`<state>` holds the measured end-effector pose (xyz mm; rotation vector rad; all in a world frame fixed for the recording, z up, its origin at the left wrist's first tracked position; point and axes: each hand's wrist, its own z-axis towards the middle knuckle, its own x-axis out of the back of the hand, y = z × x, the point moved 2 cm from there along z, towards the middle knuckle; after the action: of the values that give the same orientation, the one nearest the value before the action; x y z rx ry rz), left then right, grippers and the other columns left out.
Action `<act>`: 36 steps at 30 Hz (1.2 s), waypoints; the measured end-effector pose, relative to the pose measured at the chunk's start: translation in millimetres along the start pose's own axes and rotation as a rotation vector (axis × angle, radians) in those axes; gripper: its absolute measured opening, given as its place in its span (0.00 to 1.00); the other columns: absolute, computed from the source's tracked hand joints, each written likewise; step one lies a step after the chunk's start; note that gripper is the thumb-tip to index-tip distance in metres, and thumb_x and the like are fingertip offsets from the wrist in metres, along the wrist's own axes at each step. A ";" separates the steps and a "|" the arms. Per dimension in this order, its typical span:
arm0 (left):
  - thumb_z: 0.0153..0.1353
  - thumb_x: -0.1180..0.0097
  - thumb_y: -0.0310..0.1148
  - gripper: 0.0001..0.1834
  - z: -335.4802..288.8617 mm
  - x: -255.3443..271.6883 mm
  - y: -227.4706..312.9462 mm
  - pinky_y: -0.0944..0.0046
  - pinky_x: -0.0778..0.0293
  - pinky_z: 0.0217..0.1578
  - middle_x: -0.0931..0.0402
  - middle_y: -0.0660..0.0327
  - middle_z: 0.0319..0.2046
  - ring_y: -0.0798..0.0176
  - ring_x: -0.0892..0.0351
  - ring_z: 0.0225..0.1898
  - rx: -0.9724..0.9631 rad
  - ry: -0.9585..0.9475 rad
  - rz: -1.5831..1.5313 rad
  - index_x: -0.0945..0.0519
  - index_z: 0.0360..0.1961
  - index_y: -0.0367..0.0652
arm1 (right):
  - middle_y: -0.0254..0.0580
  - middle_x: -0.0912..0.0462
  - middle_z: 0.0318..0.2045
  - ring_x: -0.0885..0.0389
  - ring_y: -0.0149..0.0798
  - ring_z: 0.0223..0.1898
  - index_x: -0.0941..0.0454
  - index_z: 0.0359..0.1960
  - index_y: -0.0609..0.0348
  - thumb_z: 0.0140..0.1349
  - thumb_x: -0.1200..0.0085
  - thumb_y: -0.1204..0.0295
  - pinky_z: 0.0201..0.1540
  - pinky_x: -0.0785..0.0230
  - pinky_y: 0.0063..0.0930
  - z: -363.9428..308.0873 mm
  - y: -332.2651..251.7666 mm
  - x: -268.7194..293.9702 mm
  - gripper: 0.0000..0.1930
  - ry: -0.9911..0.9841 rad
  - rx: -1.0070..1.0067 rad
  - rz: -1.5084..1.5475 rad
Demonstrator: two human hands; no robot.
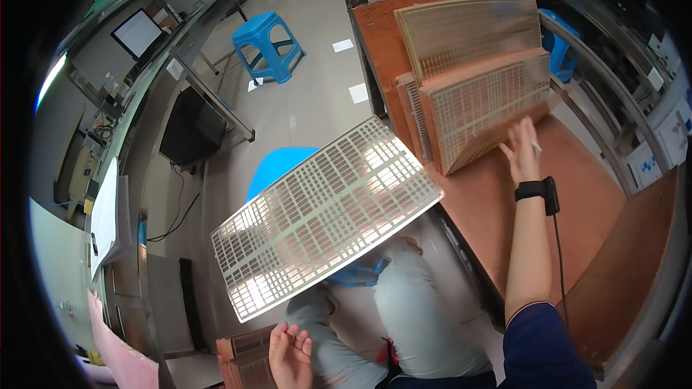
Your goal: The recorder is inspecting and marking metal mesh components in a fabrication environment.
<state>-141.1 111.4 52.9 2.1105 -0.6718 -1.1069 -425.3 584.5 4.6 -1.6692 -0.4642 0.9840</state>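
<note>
A large circuit board panel (324, 216) with a pale grid over shiny copper rests tilted on a blue stool (277, 166) before my knees. My left hand (290, 355) is just below the panel's near edge, palm up, fingers loosely curled, with nothing visible in it. My right hand (525, 151) reaches over the copper-brown board surface (504, 223), beside the leaning stack of panels (490, 104). Its fingers are mostly stretched, and a thin white stick (535, 147) shows along them. Whether the fingertips touch the stack, I cannot tell. A black band with a cable circles my right wrist.
A taller group of panels (468, 32) leans behind the stack. Metal rails (602, 112) run along the right. Another blue stool (268, 47) stands on the floor ahead. A long bench (133, 94) lines the left, and more panels (249, 356) sit low by my left hand.
</note>
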 end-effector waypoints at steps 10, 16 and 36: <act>0.64 0.53 0.29 0.12 56.4 87.8 58.5 0.69 0.36 0.46 0.27 0.66 0.45 0.72 0.30 0.44 -0.578 0.520 0.401 0.28 0.48 0.43 | 0.55 0.31 0.55 0.32 0.45 0.58 0.36 0.56 0.66 0.63 0.53 0.75 0.59 0.41 0.29 -130.2 63.7 -66.0 0.20 -0.638 0.159 -0.280; 0.62 0.48 0.32 0.18 86.1 115.8 64.5 0.70 0.28 0.40 0.25 0.64 0.39 0.71 0.26 0.37 -0.369 0.468 0.315 0.30 0.52 0.39 | 0.60 0.31 0.56 0.34 0.53 0.59 0.34 0.54 0.65 0.60 0.53 0.78 0.59 0.41 0.36 -151.6 51.6 -74.1 0.19 -0.562 0.482 -0.750; 0.66 0.57 0.31 0.22 12.9 93.2 81.8 0.60 0.33 0.57 0.33 0.56 0.56 0.61 0.32 0.55 -0.523 0.053 -0.241 0.38 0.59 0.36 | 0.47 0.29 0.54 0.30 0.35 0.55 0.38 0.59 0.66 0.68 0.61 0.64 0.57 0.36 0.28 -143.2 15.1 -3.0 0.22 -0.553 -0.467 0.218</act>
<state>-115.6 -10.4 60.2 1.7820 -0.0798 -1.1947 -315.8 491.0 1.0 -1.8711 -0.9488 1.6042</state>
